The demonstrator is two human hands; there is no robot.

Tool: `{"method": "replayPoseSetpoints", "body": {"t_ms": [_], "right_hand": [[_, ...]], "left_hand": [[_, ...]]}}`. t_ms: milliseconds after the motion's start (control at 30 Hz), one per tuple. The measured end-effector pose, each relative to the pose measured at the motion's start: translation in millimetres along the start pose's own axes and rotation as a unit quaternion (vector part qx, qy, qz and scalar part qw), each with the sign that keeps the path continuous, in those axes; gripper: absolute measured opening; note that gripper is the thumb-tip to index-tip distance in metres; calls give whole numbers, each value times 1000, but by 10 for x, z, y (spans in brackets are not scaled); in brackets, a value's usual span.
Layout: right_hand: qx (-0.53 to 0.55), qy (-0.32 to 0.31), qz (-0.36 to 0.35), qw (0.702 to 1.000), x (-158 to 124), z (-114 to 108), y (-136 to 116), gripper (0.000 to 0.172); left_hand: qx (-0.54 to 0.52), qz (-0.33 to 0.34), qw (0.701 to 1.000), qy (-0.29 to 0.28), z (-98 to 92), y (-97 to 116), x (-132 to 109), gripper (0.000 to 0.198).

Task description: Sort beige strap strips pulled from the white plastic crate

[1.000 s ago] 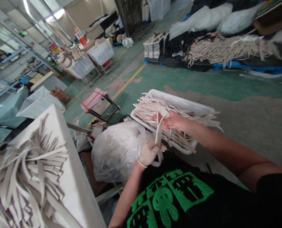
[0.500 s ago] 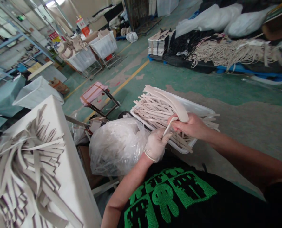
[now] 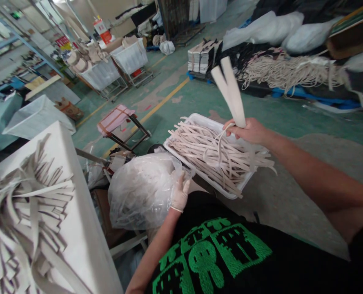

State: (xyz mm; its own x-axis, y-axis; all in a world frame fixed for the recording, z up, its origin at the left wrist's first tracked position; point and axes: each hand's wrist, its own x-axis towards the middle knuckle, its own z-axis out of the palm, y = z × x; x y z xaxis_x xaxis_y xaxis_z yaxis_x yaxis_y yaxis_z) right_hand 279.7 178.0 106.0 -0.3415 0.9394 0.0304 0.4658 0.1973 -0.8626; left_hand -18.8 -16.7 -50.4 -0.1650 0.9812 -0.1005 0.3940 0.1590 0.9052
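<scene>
My right hand (image 3: 251, 131) is closed around a wide cream fabric strip (image 3: 230, 94), which stands up from the fist in two flat lengths. A thin cream strand (image 3: 220, 141) trails from the same fingers over a white plastic tub (image 3: 196, 118) piled with narrow cream strips (image 3: 205, 153). Gloved in thin white, my left hand (image 3: 180, 192) lies against the right side of a clear plastic bag (image 3: 138, 192) of whitish material. Its fingers point up and are slightly apart, with nothing visible held in them.
To my left, a white container (image 3: 86, 228) is heaped with longer cream strips (image 3: 31, 212). Ahead stands a pink-topped stool (image 3: 117, 118). Wheeled bins (image 3: 100, 73) are farther back. Bundled cords (image 3: 291, 69) lie on a blue pallet (image 3: 319, 98) at the right.
My left hand has let go of the thin strand and moved left to the bag. My right hand has risen slightly, and the wide strip now points upward instead of drooping over the tub.
</scene>
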Motion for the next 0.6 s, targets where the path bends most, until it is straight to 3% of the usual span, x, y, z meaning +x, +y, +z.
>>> {"method": "replayPoseSetpoints", "body": {"t_ms": [133,333,467,600], "right_hand": [[-71,-37,47,996,357,48,289,23],[-103,-33,46,993,741,135,621,16],[-133,-33,58,989,857,229,695,21],[-150,30,116,981,828,265,656,26]], "left_hand": [[-38,-70,996,36,-298,-270,-210,69],[-35,-108,988,107,-633,-431,-586,68],[-27,-130,983,129,-751,-495,-708,72],[-21,-137,979,150,-829,-533,-729,77]]}}
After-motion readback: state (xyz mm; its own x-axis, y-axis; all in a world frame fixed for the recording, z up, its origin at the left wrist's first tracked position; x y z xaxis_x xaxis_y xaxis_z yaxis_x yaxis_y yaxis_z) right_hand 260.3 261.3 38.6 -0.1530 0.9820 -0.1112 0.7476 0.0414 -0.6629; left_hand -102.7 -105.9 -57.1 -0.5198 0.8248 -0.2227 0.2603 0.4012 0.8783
